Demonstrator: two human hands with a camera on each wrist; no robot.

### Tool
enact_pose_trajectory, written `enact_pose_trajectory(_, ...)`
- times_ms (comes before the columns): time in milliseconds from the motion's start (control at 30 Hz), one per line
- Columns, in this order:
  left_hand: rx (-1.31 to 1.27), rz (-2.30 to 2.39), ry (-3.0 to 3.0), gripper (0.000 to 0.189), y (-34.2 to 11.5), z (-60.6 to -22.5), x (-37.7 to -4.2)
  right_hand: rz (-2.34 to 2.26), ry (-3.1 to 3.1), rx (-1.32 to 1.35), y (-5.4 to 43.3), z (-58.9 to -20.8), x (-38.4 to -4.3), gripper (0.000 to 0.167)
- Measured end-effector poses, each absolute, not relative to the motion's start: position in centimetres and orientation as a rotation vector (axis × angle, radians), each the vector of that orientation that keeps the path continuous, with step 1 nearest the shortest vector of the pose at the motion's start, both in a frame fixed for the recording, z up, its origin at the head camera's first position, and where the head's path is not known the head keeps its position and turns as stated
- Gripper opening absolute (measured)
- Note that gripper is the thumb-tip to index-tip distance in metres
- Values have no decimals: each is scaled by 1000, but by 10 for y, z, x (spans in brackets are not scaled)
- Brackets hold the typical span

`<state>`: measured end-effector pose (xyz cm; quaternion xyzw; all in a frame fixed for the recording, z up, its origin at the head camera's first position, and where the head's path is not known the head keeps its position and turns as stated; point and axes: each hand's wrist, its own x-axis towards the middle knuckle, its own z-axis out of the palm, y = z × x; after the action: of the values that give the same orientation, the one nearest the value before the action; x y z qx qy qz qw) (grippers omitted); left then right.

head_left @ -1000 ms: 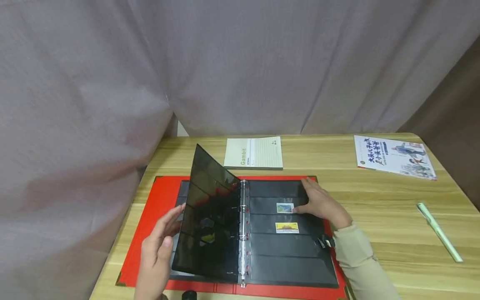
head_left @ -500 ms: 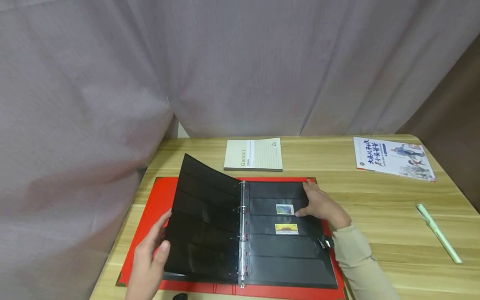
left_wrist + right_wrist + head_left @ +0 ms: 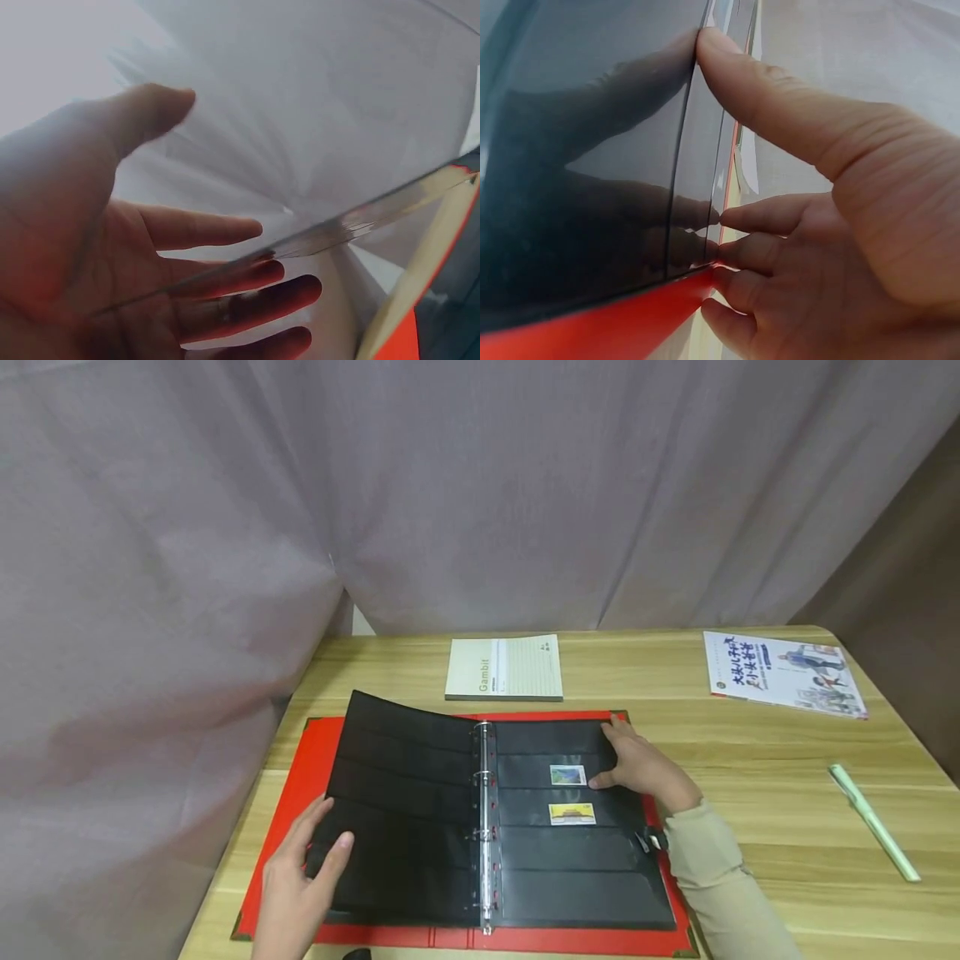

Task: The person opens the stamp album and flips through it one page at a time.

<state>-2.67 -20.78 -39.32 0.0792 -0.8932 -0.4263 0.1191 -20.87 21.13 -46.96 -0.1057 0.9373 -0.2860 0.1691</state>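
Observation:
A red ring-binder stamp album [image 3: 296, 793] lies spread on the table, its black pocket pages joined by metal rings [image 3: 484, 827]. On the right page [image 3: 585, 893] are two stamps, one blue-green [image 3: 567, 775] and one yellow [image 3: 572, 813]. The left page [image 3: 405, 785] stands slightly raised. My left hand [image 3: 296, 872] supports that page's outer edge; in the left wrist view the edge crosses the palm and nearly straight fingers [image 3: 255, 307], with the thumb away from it. My right hand [image 3: 648, 768] rests on the right page's outer edge, thumb and fingertips touching it.
Behind the album lies a cream notepad [image 3: 504, 668]. A white illustrated booklet [image 3: 786, 675] is at the back right, and a light green pen [image 3: 873, 822] lies farther forward on the wooden table [image 3: 765, 777]. Grey curtain [image 3: 480, 493] hangs along the back and left.
The left page has swung down leftward, and my left hand has moved left and lower with it. My right hand stays at the right page's edge.

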Motion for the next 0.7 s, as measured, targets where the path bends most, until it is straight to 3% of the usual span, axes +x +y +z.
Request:
enact_pose_trajectory(500, 450, -1184, -2639, 46, -220, -427, -36, -807, 2665, -280, 209, -469, -210, 106)
enact_pose_trajectory(700, 481, -1187, -2646, 45, -223, -440, -37, -743, 2642, -338, 212, -468, -207, 114)
